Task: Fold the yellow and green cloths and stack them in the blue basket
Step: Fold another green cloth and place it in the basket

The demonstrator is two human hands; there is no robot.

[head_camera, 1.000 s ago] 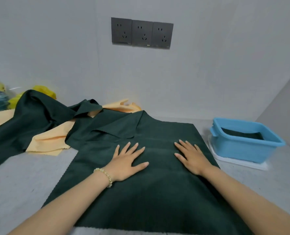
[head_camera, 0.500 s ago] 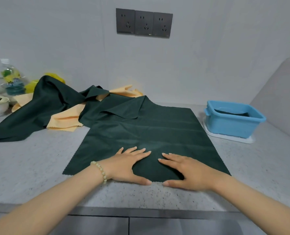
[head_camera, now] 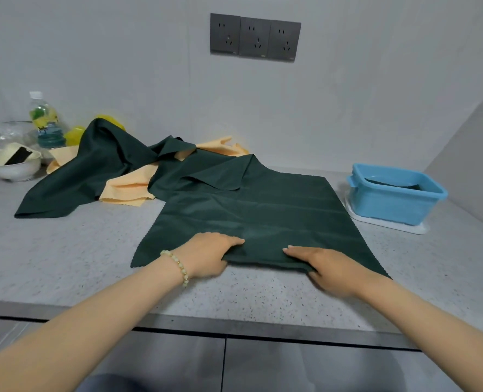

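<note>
Pinching the green cloth (head_camera: 251, 216) were the left hand (head_camera: 206, 256) and right hand (head_camera: 331, 267).
Its flipped far corner (head_camera: 220, 176) risked creasing.

— Can any writing be read here?
— None. The bottle (head_camera: 45, 124) at ten o'clock on the tabletop (head_camera: 65, 250) carries a green-and-yellow label (head_camera: 43, 114), too blurred to read.
— And the socket panel (head_camera: 255, 37) at twelve o'clock?
— Tiny marks (head_camera: 263, 55) sit along its lower edge, too small to make out.
</note>
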